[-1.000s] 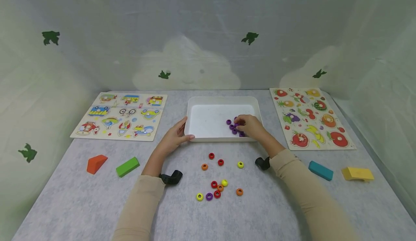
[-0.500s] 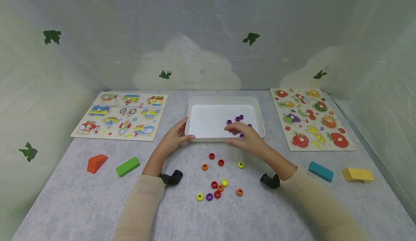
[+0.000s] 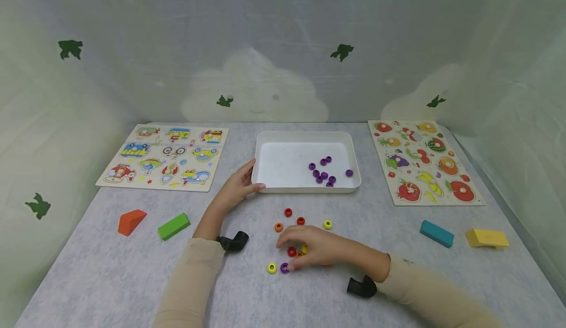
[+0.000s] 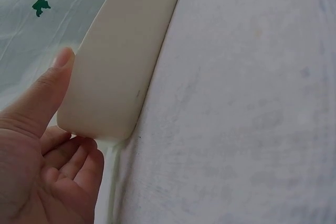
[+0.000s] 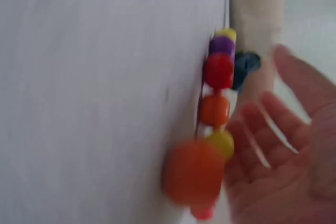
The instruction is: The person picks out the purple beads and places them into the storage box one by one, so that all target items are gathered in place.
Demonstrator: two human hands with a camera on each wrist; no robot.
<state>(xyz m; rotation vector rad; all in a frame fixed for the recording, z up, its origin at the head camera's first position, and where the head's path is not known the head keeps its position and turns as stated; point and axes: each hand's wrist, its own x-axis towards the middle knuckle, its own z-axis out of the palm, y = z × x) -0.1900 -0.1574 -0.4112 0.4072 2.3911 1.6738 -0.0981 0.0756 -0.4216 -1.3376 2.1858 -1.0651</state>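
Note:
My left hand (image 3: 236, 188) holds the near left corner of a white tray (image 3: 283, 166). In the left wrist view the thumb lies along the tray wall (image 4: 110, 66) and the fingers curl at its corner. Several purple beads (image 3: 325, 175) lie in the tray's right half. Over the loose beads on the table is my right hand (image 3: 325, 246), fingers spread and nothing held. Its thumb tip is beside a purple bead (image 3: 281, 267), and a red bead (image 3: 291, 252) shows between thumb and fingers. In the right wrist view an orange bead (image 5: 193, 174) is nearest, left of the fingers.
Other red, orange and yellow beads (image 3: 271, 268) lie around the right hand. A vehicle puzzle board (image 3: 155, 171) is at the left, a fruit puzzle board (image 3: 424, 166) at the right. Orange (image 3: 131, 222), green (image 3: 174, 227), blue (image 3: 436, 233) and yellow blocks (image 3: 486, 237) flank the arms.
My right hand has left the purple beads in the tray and come down toward me over the loose beads on the table. My left hand stays on the tray corner.

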